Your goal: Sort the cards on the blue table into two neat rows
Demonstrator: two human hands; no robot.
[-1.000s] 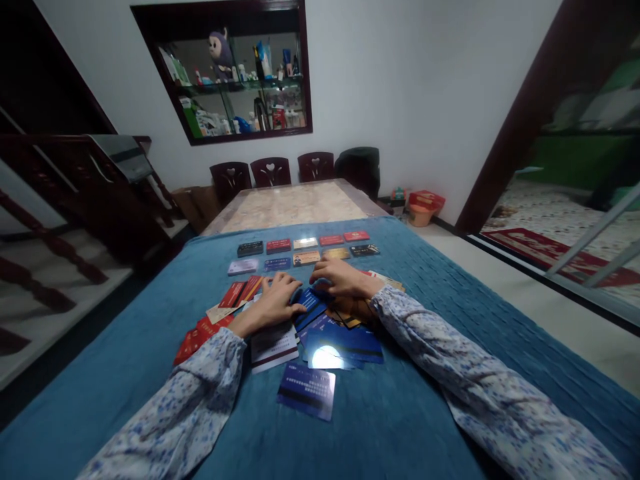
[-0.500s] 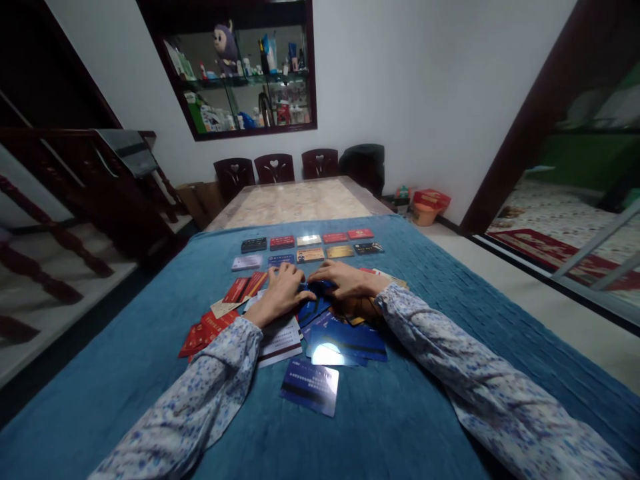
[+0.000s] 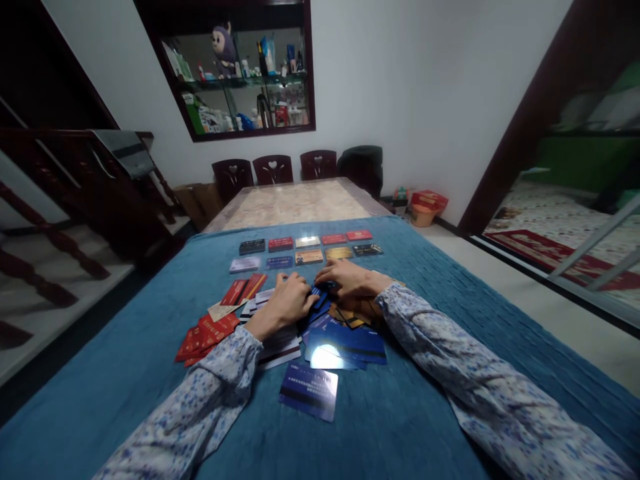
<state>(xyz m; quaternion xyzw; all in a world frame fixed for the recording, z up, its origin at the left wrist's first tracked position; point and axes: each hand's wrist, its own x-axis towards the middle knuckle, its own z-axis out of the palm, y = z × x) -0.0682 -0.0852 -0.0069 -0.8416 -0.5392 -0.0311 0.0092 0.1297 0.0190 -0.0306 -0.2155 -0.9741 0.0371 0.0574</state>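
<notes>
My left hand [image 3: 286, 303] rests over white and blue cards, its fingers curled and its thumb against a dark blue card [image 3: 319, 293]. From the other side my right hand [image 3: 346, 280] grips the same spot, fingers bent down over the blue card; their tips are partly hidden. Below the hands lie spread blue cards [image 3: 357, 340], with gold-brown cards [image 3: 356, 312] under my right wrist. White cards [image 3: 280, 352] show beneath my left forearm. Left of them are red cards [image 3: 205, 337] and a striped red card [image 3: 243, 290]. One purple-blue card [image 3: 309, 391] lies alone, closest to me.
Two rows of small card stacks stand beyond my hands, among them a black stack [image 3: 252, 247], an orange one [image 3: 309, 257] and a lilac one [image 3: 245, 265]. A blue cloth [image 3: 425, 400] covers the near table. Chairs [image 3: 273, 170] line the marble-look tabletop's far end [image 3: 300, 203].
My hands have drawn slightly apart, the left one shifting down and left, the right one up. More of the blue card shows between them. The view has shifted slightly.
</notes>
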